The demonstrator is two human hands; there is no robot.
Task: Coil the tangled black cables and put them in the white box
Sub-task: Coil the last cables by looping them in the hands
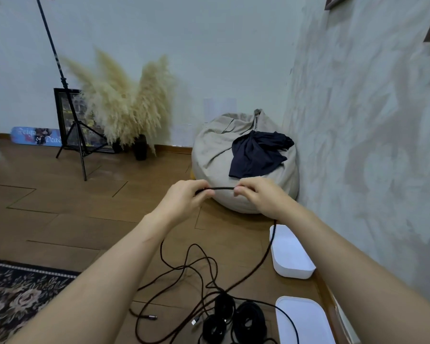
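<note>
While both hands are raised at frame centre, a short run of black cable (222, 188) is stretched level between them, its long axis running left to right. The left hand (184, 198) and right hand (260, 196) each pinch it in closed fingertips. From the right hand the slack drops toward the tangle (196, 274) and finished coils (236, 319) at lower centre. The white box (292, 254) sits at lower right, below and nearer the right hand. Coiling appears barely begun on this cable.
</note>
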